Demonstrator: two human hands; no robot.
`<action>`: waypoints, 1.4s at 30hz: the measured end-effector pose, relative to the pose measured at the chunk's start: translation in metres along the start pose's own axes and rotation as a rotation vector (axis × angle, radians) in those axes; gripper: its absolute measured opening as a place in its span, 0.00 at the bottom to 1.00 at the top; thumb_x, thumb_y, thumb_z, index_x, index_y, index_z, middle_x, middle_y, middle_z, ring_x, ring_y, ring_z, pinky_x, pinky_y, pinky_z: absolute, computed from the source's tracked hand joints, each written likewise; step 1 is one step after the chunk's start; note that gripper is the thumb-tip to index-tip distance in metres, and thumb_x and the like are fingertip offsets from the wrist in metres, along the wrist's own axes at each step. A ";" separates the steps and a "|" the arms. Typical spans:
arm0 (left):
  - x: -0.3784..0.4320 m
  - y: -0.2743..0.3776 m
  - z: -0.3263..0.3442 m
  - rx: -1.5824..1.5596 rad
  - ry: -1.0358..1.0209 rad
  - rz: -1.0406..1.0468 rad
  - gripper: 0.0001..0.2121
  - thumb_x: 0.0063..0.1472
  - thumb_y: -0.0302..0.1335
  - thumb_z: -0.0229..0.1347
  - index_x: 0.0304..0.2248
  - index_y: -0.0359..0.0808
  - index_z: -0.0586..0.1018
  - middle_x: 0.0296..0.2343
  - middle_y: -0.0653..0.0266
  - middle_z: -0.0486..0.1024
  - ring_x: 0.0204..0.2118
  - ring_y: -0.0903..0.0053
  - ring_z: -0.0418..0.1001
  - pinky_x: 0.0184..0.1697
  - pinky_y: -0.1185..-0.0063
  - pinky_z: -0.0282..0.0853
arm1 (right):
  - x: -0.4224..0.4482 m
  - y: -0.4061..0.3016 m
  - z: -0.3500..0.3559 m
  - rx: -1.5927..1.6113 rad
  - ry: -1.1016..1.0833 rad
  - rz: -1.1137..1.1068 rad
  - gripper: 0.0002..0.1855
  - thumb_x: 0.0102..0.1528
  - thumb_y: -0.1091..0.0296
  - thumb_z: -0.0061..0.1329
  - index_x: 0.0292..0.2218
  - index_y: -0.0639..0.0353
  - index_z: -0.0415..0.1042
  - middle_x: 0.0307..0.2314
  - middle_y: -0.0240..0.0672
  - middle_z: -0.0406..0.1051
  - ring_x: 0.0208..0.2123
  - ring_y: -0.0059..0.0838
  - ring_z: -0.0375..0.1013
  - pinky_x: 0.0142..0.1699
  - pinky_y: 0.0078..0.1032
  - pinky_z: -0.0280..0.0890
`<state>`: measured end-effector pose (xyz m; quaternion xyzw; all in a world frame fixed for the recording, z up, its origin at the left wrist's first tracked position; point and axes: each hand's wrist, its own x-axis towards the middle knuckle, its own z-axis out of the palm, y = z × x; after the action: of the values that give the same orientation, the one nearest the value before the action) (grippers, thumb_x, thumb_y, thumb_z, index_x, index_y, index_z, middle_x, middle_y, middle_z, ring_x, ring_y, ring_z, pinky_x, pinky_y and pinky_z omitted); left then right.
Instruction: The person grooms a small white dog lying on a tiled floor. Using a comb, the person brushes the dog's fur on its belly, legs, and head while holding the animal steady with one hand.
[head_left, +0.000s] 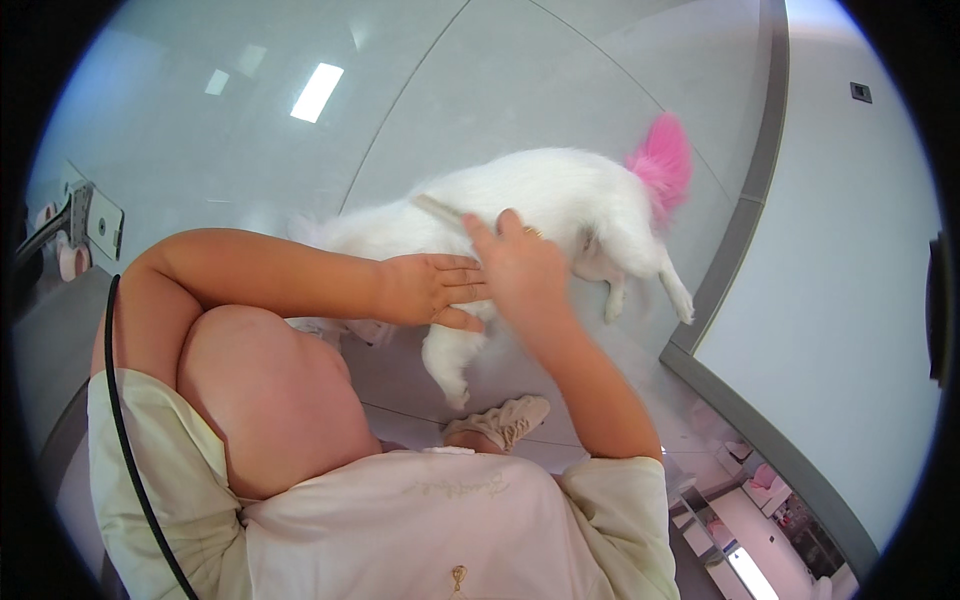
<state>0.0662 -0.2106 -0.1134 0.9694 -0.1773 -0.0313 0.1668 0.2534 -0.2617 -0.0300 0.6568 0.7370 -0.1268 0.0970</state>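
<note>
A white dog (540, 180) with a fluffy pink tail (666, 161) lies on its side on the grey tiled floor. My left hand (435, 289) rests flat on its shoulder area, fingers extended and slightly apart, just above a front leg (450, 360). In my right hand (525, 262), blurred, is a thin, light-coloured comb (437, 208) held against the coat of the dog's side. A ring circles one of its fingers. The two hands nearly meet, the right partly overlapping the left's fingertips. My left forearm covers much of the dog's head and neck.
A white wall (840, 225) with a grey baseboard (750, 225) bounds the floor on the right. My bent knee (262, 382) and beige shoe (506, 421) are close to the dog. At far left stands a metal stand with a plate (103, 225). A black cable (124, 435) runs down my left sleeve.
</note>
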 end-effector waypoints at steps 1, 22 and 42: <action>-0.002 0.001 -0.002 0.019 0.019 -0.015 0.28 0.63 0.28 0.40 0.61 0.60 0.52 0.64 0.55 0.41 0.66 0.64 0.44 0.68 0.68 0.39 | 0.005 0.003 -0.003 -0.006 0.014 0.015 0.18 0.58 0.62 0.43 0.51 0.43 0.69 0.33 0.35 0.68 0.30 0.34 0.75 0.31 0.32 0.71; -0.009 0.003 -0.010 -0.080 0.029 -0.077 0.28 0.63 0.26 0.41 0.60 0.62 0.54 0.64 0.58 0.42 0.67 0.65 0.42 0.68 0.69 0.37 | 0.000 0.072 -0.005 0.002 -0.033 0.417 0.18 0.60 0.56 0.41 0.52 0.36 0.69 0.37 0.36 0.68 0.34 0.41 0.74 0.37 0.38 0.69; -0.009 -0.002 -0.011 -0.096 0.063 -0.057 0.29 0.62 0.24 0.42 0.60 0.61 0.54 0.64 0.59 0.45 0.65 0.66 0.47 0.68 0.69 0.40 | -0.057 0.124 0.000 -0.026 0.203 0.636 0.19 0.59 0.59 0.44 0.52 0.41 0.69 0.33 0.37 0.67 0.32 0.42 0.72 0.36 0.38 0.68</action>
<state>0.0593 -0.2023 -0.1032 0.9655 -0.1426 -0.0140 0.2175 0.3831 -0.3028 -0.0196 0.8619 0.5025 -0.0147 0.0661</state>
